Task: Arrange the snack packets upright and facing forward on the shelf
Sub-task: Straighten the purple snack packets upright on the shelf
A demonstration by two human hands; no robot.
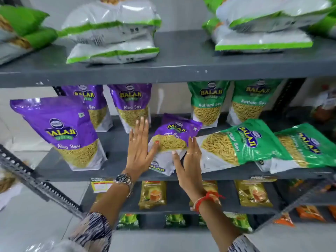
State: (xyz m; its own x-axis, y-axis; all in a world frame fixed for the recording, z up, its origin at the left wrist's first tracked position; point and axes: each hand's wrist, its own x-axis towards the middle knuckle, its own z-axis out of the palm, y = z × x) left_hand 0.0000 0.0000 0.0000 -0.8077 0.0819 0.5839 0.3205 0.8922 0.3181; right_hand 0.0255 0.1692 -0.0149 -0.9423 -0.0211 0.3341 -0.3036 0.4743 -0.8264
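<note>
She has both hands on one purple packet (pixel 172 140) at the front of the middle shelf (pixel 116 165). The left hand (pixel 139 146) lies flat and open against the packet's left edge, thumb tucked across its front. The right hand (pixel 189 160) cups the lower right side, fingers straight, thumb on the white base. Neither hand is closed; the packet is pressed between two open palms. It leans back, not yet square.

It looks like a light, puffy pouch: soft plastic film, glossy and likely slippery, with loose brittle strands inside that would crush under a hard squeeze. I would hold it low on both side seams, near the gusseted bottom, and let that base settle flat so that it stands.

The front reads "BALAJI" over "Aloo Sev", and the brand repeats on the white base. To the left of her left hand a bigger-looking purple packet (pixel 60 133) with the same words stands upright. Just right of her right hand two green packets (pixel 245 142) lie toppled on their sides, printed "Ratlami Sev". Beyond her fingertips, at the back, more purple and green packets (pixel 207 102) stand upright. A yellow shelf tag (pixel 101 185) below her left wrist is too blurred to read.
</note>
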